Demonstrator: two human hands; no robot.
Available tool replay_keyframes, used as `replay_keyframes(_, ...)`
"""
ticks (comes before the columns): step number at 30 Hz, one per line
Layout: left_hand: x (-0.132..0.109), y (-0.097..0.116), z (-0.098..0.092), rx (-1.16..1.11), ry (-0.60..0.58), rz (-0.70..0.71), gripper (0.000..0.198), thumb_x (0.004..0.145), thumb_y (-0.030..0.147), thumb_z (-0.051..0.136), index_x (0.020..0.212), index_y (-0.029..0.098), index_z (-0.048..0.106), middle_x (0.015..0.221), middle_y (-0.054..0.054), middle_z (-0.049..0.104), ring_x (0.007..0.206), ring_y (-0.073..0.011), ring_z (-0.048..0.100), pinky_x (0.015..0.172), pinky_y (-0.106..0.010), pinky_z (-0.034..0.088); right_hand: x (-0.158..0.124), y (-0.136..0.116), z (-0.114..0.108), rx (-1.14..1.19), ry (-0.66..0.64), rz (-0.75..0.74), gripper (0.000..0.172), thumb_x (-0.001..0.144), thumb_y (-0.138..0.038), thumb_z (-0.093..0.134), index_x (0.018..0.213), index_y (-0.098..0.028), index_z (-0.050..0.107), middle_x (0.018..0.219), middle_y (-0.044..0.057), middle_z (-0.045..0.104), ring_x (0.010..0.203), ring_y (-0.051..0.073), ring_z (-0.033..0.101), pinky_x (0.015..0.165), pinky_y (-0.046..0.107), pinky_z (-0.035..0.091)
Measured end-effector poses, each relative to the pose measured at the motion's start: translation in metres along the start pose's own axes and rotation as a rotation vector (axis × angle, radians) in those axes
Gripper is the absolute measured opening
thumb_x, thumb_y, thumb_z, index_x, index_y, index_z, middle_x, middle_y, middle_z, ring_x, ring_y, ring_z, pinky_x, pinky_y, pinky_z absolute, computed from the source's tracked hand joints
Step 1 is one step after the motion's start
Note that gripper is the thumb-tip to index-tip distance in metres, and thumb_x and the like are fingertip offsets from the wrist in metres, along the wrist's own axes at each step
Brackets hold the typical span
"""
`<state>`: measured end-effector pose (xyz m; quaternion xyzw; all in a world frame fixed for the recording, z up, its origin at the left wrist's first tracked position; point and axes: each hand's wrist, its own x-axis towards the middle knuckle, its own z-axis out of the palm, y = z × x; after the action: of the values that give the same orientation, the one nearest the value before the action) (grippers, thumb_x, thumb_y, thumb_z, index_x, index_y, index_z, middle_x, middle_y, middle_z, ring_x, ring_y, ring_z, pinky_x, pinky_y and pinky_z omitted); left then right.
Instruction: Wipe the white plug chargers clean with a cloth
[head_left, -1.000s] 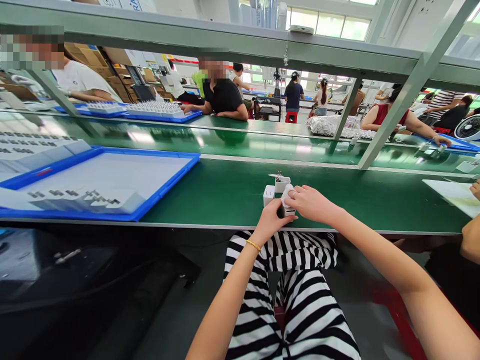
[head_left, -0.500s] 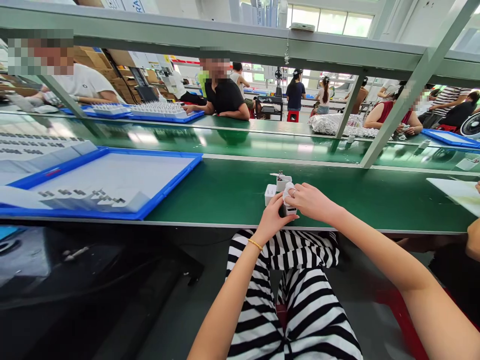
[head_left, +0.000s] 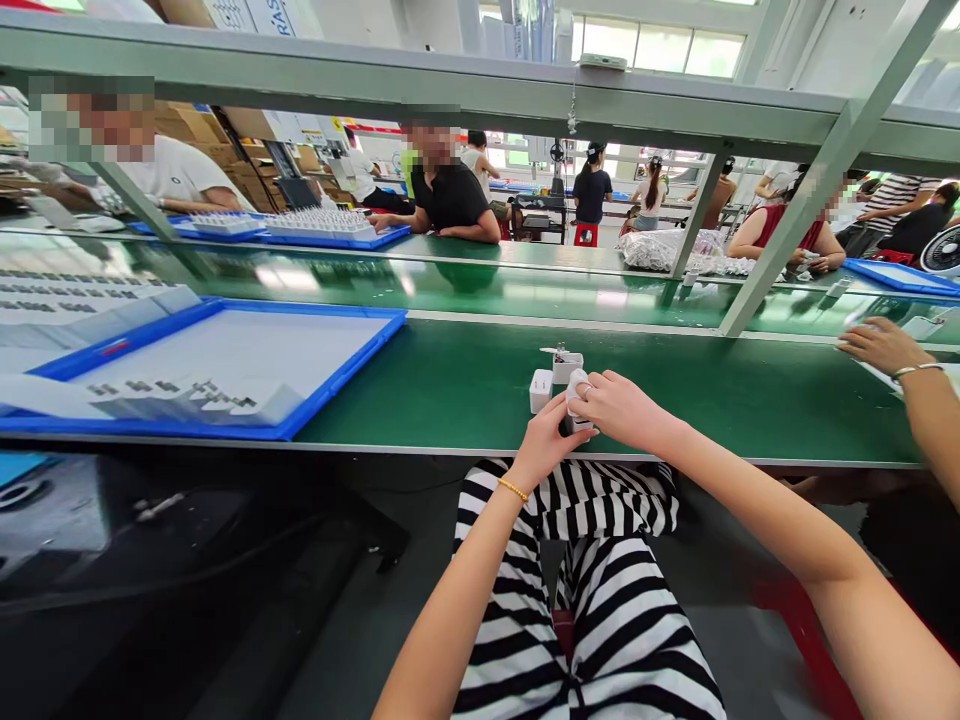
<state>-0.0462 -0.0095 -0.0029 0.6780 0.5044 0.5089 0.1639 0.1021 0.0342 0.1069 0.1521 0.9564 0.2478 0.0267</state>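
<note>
At the front edge of the green bench, my left hand [head_left: 545, 436] is closed around a white charger housing [head_left: 581, 425], thumb and fingers on its sides. My right hand [head_left: 621, 402], with a ring on one finger, pinches a small white piece [head_left: 576, 382] against the top of that housing. Whether this piece is cloth or plastic I cannot make out. Just left of my fingers stands a closed white charger [head_left: 541, 392]. Behind it sits another white housing [head_left: 568, 370] with metal prongs and a white flap showing on top.
A blue tray [head_left: 289, 425] on the left holds a row of white chargers [head_left: 187, 400]. More chargers [head_left: 90, 310] stand behind it. A co-worker's hand [head_left: 885, 345] reaches over the bench at right. A metal frame post [head_left: 817, 190] slants up from the bench, and other people sit beyond.
My hands stay nearly in place at the housing, with the white piece shifted slightly. A co-worker's arm has come in over the bench from the right.
</note>
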Motion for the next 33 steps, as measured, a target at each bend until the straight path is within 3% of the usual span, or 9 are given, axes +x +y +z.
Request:
replay_keyframes(8, -0.003, 0.004, 0.002, 0.035, 0.035, 0.069, 0.039, 0.08, 0.042, 0.073, 0.114, 0.024, 0.066, 0.121, -0.006, 0.068, 0.112, -0.0236, 0.064, 0.098, -0.036, 0.051, -0.006, 0.002, 0.002, 0.036, 0.0, -0.016, 0.014, 0.089, -0.011, 0.055, 0.102, -0.015, 0.06, 0.102, 0.01, 0.064, 0.096, 0.023, 0.057, 0.073, 0.032, 0.036)
replay_keyframes(16, -0.003, 0.0, 0.005, 0.032, 0.07, 0.053, 0.039, 0.076, 0.039, 0.076, 0.111, 0.024, 0.068, 0.122, -0.006, 0.067, 0.114, -0.0239, 0.064, 0.1, -0.036, 0.051, -0.007, 0.003, 0.0, 0.028, -0.029, -0.032, 0.016, 0.091, -0.009, 0.051, 0.104, -0.015, 0.059, 0.104, 0.011, 0.064, 0.094, 0.022, 0.056, 0.073, 0.032, 0.035)
replay_keyframes(27, 0.0, -0.002, -0.002, 0.038, -0.072, 0.025, 0.05, 0.079, 0.038, 0.074, 0.126, 0.025, 0.06, 0.144, -0.006, 0.053, 0.129, -0.0241, 0.054, 0.108, -0.035, 0.044, -0.012, 0.003, 0.012, 0.004, 0.087, -0.003, 0.016, 0.093, -0.008, 0.047, 0.101, -0.016, 0.059, 0.1, 0.011, 0.064, 0.089, 0.022, 0.055, 0.072, 0.033, 0.035)
replay_keyframes(33, -0.001, 0.001, 0.0, 0.011, -0.024, 0.061, 0.042, 0.079, 0.039, 0.074, 0.117, 0.023, 0.066, 0.132, -0.007, 0.062, 0.121, -0.0243, 0.06, 0.104, -0.036, 0.048, -0.012, 0.003, 0.007, 0.043, 0.034, -0.015, 0.014, 0.093, -0.01, 0.05, 0.102, -0.016, 0.059, 0.101, 0.01, 0.064, 0.088, 0.021, 0.056, 0.073, 0.032, 0.035)
